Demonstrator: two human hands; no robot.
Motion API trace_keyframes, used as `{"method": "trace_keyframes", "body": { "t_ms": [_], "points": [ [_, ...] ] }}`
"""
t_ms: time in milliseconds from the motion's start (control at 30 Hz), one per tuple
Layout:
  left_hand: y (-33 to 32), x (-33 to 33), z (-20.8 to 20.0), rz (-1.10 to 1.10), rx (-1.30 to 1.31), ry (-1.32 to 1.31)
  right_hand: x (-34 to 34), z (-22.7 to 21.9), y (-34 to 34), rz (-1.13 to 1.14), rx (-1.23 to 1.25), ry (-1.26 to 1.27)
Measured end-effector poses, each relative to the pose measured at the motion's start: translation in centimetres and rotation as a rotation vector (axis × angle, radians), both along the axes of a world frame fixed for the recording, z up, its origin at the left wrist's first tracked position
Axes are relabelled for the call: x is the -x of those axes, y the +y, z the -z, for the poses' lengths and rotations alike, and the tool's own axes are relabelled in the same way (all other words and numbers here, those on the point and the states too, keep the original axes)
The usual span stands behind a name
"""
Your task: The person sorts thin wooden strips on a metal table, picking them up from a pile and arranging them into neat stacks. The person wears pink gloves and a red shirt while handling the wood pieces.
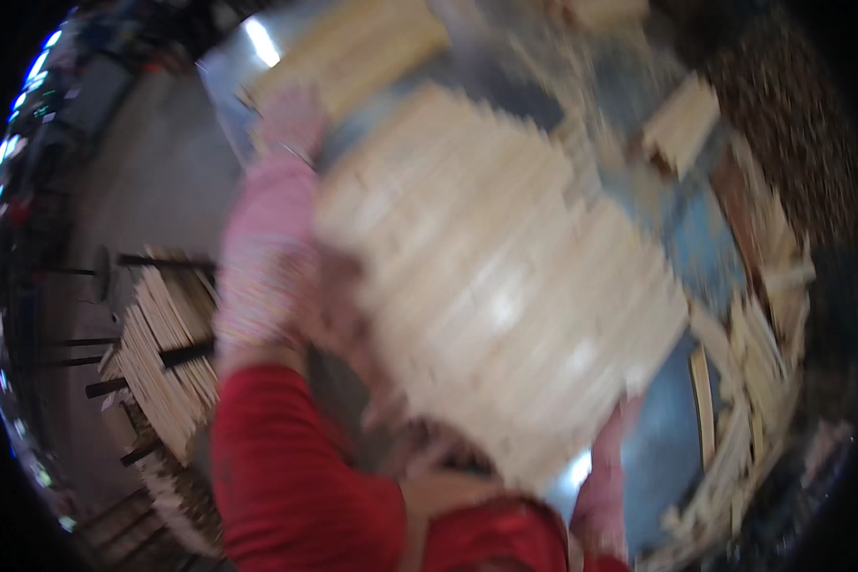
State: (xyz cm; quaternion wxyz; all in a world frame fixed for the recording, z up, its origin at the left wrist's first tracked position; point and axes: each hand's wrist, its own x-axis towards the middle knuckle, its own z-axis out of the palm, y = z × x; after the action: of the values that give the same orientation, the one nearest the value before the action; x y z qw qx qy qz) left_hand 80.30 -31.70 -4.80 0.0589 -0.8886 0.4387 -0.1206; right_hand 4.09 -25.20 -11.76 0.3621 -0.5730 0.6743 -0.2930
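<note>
The left hand point(272, 248) (in a pink-and-white glove, red sleeve behind it) pressed flat against the left side of a big bundle of pale wooden sticks point(505, 286). The right hand point(605, 477) propped its near right edge; motion blur hid the grip. Stacked sticks point(162, 353) lay left, loose slats point(763, 372) right.

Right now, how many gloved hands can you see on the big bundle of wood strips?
2: the left hand on the bundle's left side, the right hand at its lower right edge, blurred.
</note>
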Motion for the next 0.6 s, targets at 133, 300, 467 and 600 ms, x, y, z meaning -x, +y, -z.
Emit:
{"method": "trace_keyframes", "body": {
  "t_ms": [133,300,467,600],
  "points": [
    [7.9,5.8,4.1,0.341,0.217,0.400,-3.6,-1.0,-1.1,0.246,-0.091,-0.253],
    [11.0,9.3,4.7,0.161,0.158,0.782,-4.8,-0.5,-1.0,0.391,-0.032,-0.380],
    [10.6,12.7,3.1,0.101,0.092,0.644,-3.8,1.1,-0.9,0.404,0.042,-0.644],
    [11.6,12.8,5.9,0.210,0.108,0.404,0.2,4.6,-0.3,0.071,0.153,-0.094]
  ]
}}
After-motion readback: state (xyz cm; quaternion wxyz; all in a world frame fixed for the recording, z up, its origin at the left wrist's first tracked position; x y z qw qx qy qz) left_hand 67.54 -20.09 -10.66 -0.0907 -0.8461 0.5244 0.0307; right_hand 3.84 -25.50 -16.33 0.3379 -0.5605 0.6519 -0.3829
